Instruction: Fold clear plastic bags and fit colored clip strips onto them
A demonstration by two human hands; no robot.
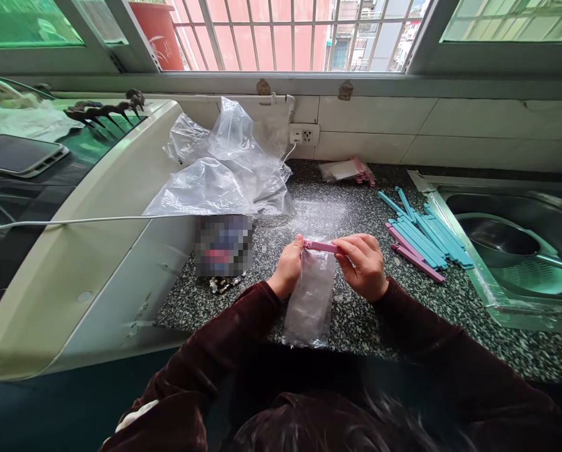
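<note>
My left hand (pixel 287 267) and my right hand (pixel 363 263) both pinch a pink sealing clip (pixel 321 246) held level above the dark speckled counter (pixel 356 216). A small clear plastic bag (pixel 311 298) hangs down from the clip toward the counter's front edge. Each hand grips one end of the clip with closed fingers. To the right lies a pile of blue and pink clips (pixel 422 235).
A heap of clear plastic bags (pixel 228 166) lies at the back left beside a white appliance (pixel 97 251). A packet of pink clips (pixel 349 169) sits near the wall socket (pixel 304 134). A steel sink (pixel 520 245) with a green strainer is at the right.
</note>
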